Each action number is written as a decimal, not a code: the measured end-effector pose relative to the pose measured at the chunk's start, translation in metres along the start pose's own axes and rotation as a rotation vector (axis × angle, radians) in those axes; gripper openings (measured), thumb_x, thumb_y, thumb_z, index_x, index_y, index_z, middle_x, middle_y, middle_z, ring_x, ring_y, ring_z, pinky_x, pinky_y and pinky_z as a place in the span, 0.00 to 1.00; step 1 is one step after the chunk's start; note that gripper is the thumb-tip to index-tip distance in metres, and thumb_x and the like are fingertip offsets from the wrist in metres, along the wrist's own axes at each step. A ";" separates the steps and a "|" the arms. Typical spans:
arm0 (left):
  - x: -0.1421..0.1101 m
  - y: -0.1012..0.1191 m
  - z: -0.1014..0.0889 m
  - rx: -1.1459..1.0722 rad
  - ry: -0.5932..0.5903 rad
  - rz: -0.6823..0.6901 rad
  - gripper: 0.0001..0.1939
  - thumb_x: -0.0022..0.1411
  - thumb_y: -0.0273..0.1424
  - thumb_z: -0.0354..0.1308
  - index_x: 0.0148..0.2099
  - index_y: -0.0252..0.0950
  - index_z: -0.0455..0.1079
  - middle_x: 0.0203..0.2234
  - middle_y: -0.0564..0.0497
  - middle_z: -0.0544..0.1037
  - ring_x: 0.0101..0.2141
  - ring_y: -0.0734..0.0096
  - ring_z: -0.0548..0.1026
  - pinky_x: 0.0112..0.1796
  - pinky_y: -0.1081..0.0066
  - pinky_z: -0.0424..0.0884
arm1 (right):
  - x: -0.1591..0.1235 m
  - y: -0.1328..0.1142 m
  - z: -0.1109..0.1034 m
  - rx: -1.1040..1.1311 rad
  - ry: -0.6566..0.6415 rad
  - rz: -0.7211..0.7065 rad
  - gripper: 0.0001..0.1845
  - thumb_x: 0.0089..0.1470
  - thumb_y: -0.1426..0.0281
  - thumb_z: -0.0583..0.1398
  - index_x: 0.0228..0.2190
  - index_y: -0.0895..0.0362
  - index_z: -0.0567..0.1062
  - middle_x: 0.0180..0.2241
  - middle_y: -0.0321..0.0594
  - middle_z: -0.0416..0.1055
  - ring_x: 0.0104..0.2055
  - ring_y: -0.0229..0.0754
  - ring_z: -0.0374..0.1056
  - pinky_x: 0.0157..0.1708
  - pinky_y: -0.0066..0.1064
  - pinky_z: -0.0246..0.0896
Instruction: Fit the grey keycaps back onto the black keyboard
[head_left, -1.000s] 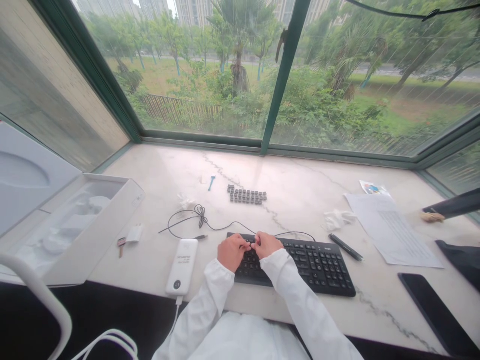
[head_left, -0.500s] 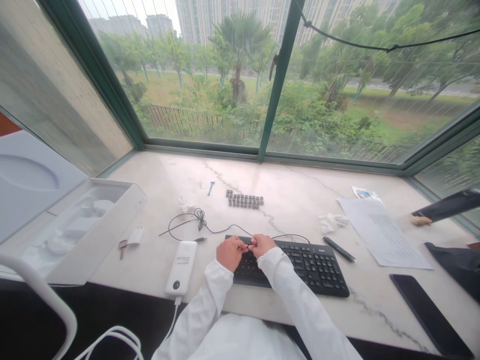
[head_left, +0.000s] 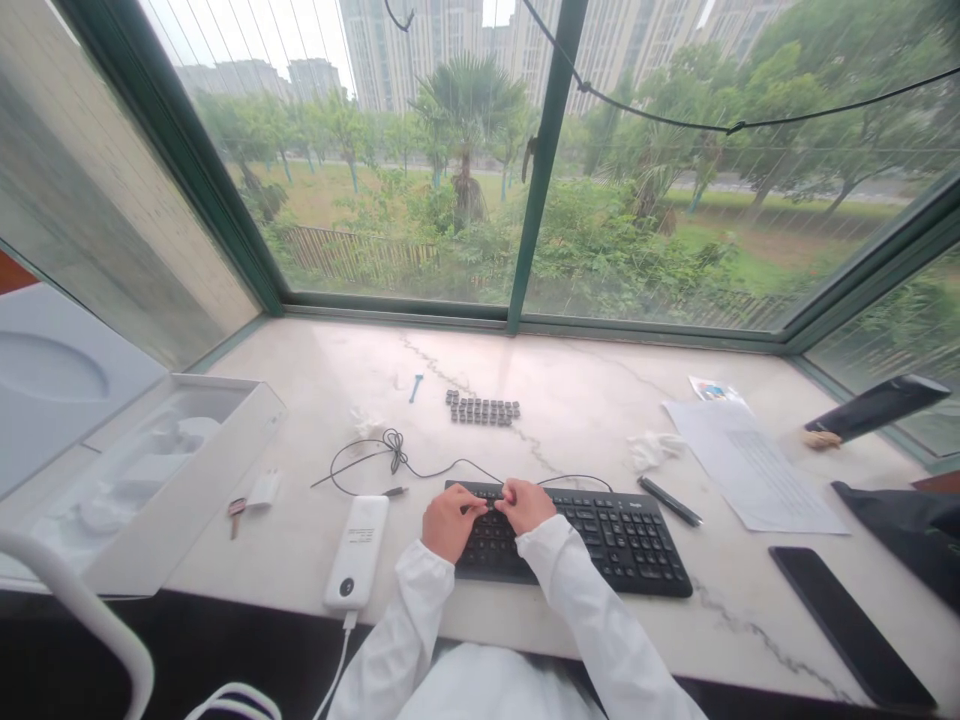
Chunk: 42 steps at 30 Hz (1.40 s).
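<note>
Keyboard [head_left: 637, 545] under your left hand [head_left: 448, 521] and right hand [head_left: 529, 508], each grip pressed together (whether on anything, I cannot tell), sits well to the right of an open white box [head_left: 206, 485] holding a pale moulded liner [head_left: 154, 466], on a marbled worktop [head_left: 581, 390] before a green-framed window [head_left: 530, 240].

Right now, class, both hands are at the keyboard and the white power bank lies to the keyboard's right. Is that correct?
Not quite: the white power bank lies to the left of the keyboard, as the head view shows. Both hands are at the keyboard.
</note>
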<state>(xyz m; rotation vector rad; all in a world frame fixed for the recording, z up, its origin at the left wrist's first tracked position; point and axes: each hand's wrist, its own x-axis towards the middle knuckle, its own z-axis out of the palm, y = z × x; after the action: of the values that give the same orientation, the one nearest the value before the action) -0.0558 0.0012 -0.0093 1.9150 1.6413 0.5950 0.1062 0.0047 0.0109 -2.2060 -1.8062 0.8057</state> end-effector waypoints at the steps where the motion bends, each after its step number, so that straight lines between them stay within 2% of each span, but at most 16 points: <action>1: -0.002 -0.002 -0.002 -0.017 0.027 0.002 0.05 0.56 0.34 0.59 0.33 0.45 0.77 0.32 0.57 0.76 0.32 0.76 0.73 0.34 0.76 0.64 | -0.004 0.004 -0.001 -0.005 0.044 0.004 0.08 0.45 0.70 0.60 0.20 0.56 0.66 0.22 0.29 0.66 0.25 0.32 0.57 0.27 0.25 0.42; 5: -0.005 -0.008 -0.012 0.014 0.112 -0.037 0.05 0.56 0.35 0.58 0.34 0.46 0.76 0.33 0.57 0.76 0.33 0.76 0.73 0.33 0.76 0.63 | -0.023 0.020 0.004 -0.047 0.238 -0.033 0.07 0.48 0.72 0.59 0.21 0.55 0.67 0.22 0.29 0.66 0.24 0.32 0.56 0.29 0.27 0.40; 8: 0.008 -0.009 -0.020 0.096 0.135 -0.089 0.06 0.57 0.37 0.58 0.34 0.47 0.75 0.34 0.57 0.76 0.34 0.73 0.73 0.32 0.75 0.62 | -0.035 0.022 0.014 -0.055 0.297 -0.114 0.07 0.50 0.73 0.57 0.21 0.55 0.67 0.22 0.28 0.66 0.23 0.31 0.56 0.30 0.27 0.41; 10: 0.024 -0.010 -0.025 0.145 0.138 -0.121 0.07 0.57 0.39 0.57 0.35 0.47 0.75 0.35 0.56 0.76 0.34 0.72 0.73 0.31 0.74 0.62 | -0.042 0.018 0.022 -0.044 0.355 -0.213 0.07 0.52 0.73 0.56 0.24 0.55 0.68 0.25 0.30 0.67 0.25 0.32 0.58 0.32 0.28 0.44; 13: 0.059 -0.013 -0.034 0.204 0.164 -0.154 0.08 0.57 0.40 0.57 0.36 0.49 0.75 0.37 0.56 0.76 0.34 0.69 0.73 0.31 0.72 0.62 | -0.047 0.009 0.034 -0.057 0.462 -0.388 0.07 0.57 0.70 0.53 0.35 0.54 0.71 0.34 0.38 0.68 0.34 0.37 0.62 0.35 0.30 0.47; 16: 0.099 -0.017 -0.045 0.272 0.171 -0.164 0.09 0.58 0.40 0.55 0.38 0.48 0.75 0.38 0.54 0.76 0.36 0.67 0.73 0.33 0.71 0.64 | -0.047 0.008 0.046 -0.126 0.461 -0.473 0.13 0.58 0.68 0.52 0.44 0.53 0.70 0.36 0.40 0.66 0.36 0.40 0.61 0.35 0.31 0.49; 22: 0.174 -0.022 -0.058 0.335 0.108 -0.113 0.12 0.59 0.41 0.52 0.41 0.47 0.75 0.41 0.52 0.76 0.39 0.65 0.72 0.37 0.70 0.66 | -0.047 0.025 0.055 -0.167 0.440 -0.457 0.15 0.59 0.67 0.51 0.47 0.53 0.68 0.35 0.40 0.65 0.33 0.39 0.61 0.33 0.31 0.53; 29: 0.234 -0.015 -0.053 0.413 0.002 0.010 0.11 0.58 0.39 0.54 0.39 0.43 0.75 0.42 0.51 0.75 0.41 0.68 0.71 0.41 0.72 0.65 | -0.062 0.033 0.054 -0.031 0.463 -0.441 0.11 0.59 0.66 0.50 0.40 0.53 0.70 0.37 0.40 0.67 0.31 0.38 0.62 0.34 0.31 0.56; 34: 0.255 -0.011 -0.047 0.485 -0.062 0.055 0.11 0.54 0.36 0.58 0.39 0.40 0.75 0.44 0.48 0.74 0.43 0.65 0.71 0.44 0.71 0.64 | -0.067 0.044 0.054 -0.004 0.468 -0.398 0.12 0.60 0.66 0.49 0.38 0.52 0.71 0.36 0.40 0.67 0.29 0.38 0.62 0.32 0.31 0.57; 42: 0.259 -0.006 -0.040 0.564 -0.132 0.099 0.09 0.56 0.31 0.57 0.38 0.36 0.75 0.43 0.43 0.73 0.44 0.63 0.71 0.45 0.69 0.64 | -0.066 0.057 0.047 0.001 0.502 -0.354 0.11 0.60 0.65 0.50 0.36 0.52 0.72 0.35 0.40 0.68 0.28 0.37 0.63 0.31 0.31 0.57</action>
<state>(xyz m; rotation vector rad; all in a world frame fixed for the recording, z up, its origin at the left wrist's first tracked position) -0.0443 0.2625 0.0126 2.3780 1.7603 0.0275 0.1226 -0.0810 -0.0357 -1.7889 -1.8361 0.1597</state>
